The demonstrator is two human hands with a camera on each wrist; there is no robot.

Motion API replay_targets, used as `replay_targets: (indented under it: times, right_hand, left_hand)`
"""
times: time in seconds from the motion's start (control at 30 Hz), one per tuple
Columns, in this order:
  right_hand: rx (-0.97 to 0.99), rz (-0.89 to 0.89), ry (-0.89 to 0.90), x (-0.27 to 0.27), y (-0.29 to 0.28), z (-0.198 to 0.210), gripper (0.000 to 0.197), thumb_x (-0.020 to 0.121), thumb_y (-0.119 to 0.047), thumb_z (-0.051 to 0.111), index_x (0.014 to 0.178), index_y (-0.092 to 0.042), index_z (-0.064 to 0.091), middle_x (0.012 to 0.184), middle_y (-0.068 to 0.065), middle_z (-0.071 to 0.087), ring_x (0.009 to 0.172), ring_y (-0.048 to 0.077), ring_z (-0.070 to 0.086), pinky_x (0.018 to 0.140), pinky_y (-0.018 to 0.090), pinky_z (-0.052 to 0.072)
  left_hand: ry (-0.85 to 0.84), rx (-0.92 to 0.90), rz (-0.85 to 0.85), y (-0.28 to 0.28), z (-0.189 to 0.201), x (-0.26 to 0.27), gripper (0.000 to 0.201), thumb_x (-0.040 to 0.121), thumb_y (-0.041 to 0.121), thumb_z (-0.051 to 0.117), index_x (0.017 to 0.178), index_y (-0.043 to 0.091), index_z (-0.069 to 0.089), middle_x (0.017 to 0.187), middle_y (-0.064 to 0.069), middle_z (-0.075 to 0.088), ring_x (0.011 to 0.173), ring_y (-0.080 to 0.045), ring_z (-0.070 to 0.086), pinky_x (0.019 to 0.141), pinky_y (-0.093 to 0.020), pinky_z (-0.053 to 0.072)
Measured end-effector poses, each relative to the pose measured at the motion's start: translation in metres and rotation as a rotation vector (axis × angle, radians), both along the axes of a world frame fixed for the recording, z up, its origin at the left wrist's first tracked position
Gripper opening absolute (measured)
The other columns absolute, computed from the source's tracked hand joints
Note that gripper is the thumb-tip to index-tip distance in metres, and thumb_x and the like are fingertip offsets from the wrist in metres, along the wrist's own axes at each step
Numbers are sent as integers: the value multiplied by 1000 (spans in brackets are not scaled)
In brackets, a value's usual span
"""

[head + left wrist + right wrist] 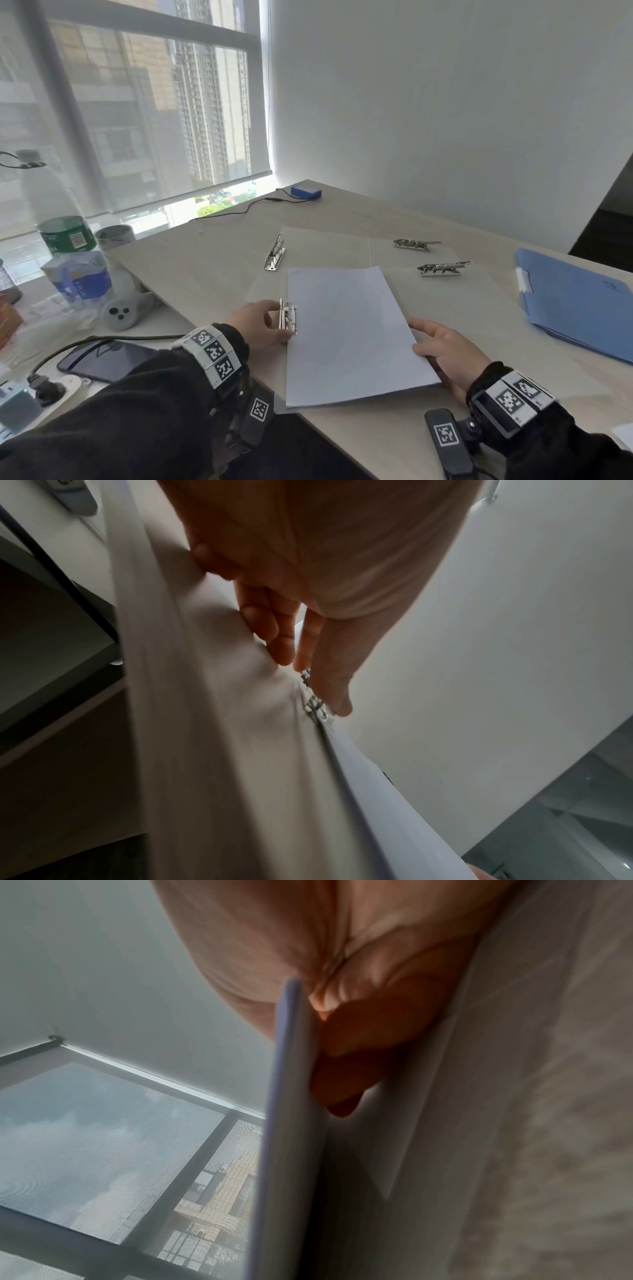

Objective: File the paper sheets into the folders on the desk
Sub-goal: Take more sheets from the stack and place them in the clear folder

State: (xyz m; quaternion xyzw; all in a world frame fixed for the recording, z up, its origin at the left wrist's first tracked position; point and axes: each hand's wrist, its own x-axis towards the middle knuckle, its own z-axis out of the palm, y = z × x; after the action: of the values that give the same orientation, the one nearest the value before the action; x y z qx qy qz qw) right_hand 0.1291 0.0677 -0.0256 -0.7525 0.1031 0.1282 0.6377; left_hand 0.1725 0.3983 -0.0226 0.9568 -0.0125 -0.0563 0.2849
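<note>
On the desk (359,212) we see a stack of paper sheets (346,334) lying on a clear folder (445,308), its left edge against the folder's metal clamp (288,318), whose lever stands raised. The left hand (258,323) pinches that clamp, thumb on its lever and fingers (274,631) curled at its outer side. The right hand (445,353) grips the stack's right edge, thumb above and fingers (352,1069) beneath. Beyond the stack lie three more clamps (442,269); to its right, well apart, lies a blue folder (579,305)
</note>
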Motion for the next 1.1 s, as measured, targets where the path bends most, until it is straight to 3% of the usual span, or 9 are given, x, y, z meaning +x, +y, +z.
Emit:
replay_targets:
  times: [0.13,0.37,0.5,0.6,0.7,0.77,0.87,0.97,1.1]
  right_hand:
    - [10,-11,-2,0,0,0,49,89,11,45,115,-25,64,107,17,75,99,43,69,90,55,51]
    - [19,-52,-23,-3,4,0,49,87,14,44,106,-26,65,104,22,74,91,39,68,90,56,51]
    - [-8,-69,-37,-6,12,2,46,89,13,44,114,-21,62,103,18,73,87,35,68,84,50,54]
    - [-11,-73,-59,-8,23,1,49,88,11,45,128,-15,58,105,14,73,87,33,69,81,45,56]
    - [19,-70,-107,-13,41,3,46,91,6,48,131,-16,56,104,5,72,91,26,70,81,38,57]
    - [91,-79,-119,-18,51,5,40,95,0,50,129,-19,56,108,8,73,91,24,70,75,32,56]
    - [195,-113,-73,-34,47,9,29,95,-14,56,123,-16,61,107,13,75,83,24,73,63,31,57]
    - [220,-231,-61,-58,15,14,21,96,-16,57,115,-14,63,105,14,66,74,24,66,56,32,56]
    - [131,-369,-121,-97,-48,19,20,96,-17,55,114,-19,64,100,14,68,69,23,66,53,31,53]
  left_hand:
    - [-35,38,7,-3,-1,-1,58,80,38,71,134,28,52,72,12,48,75,-12,51,66,-23,36]
    - [-44,75,4,-4,-2,-9,51,85,43,61,134,32,54,81,7,53,81,-17,54,78,-28,43]
    - [-57,-285,138,-4,5,-22,36,88,29,63,124,23,61,98,1,63,91,-18,59,78,-24,41]
    - [-161,-533,174,-11,17,-35,14,89,20,62,101,25,69,94,2,70,91,-19,64,70,-22,42]
    - [-147,-707,123,-34,30,-51,10,82,21,65,84,28,71,80,6,69,76,-14,59,72,-25,44]
    - [-101,-767,50,-56,38,-61,12,80,23,63,87,23,73,79,5,67,73,-13,57,70,-24,42]
    - [-19,-768,-47,-89,40,-76,16,90,16,57,96,17,72,82,3,68,71,-9,59,57,-17,40]
    - [55,-777,-146,-123,33,-87,18,92,13,54,96,12,72,80,0,68,69,-10,59,50,-8,40]
    - [124,-765,-265,-179,28,-99,18,91,13,54,94,12,72,77,1,67,69,-11,58,51,-9,40]
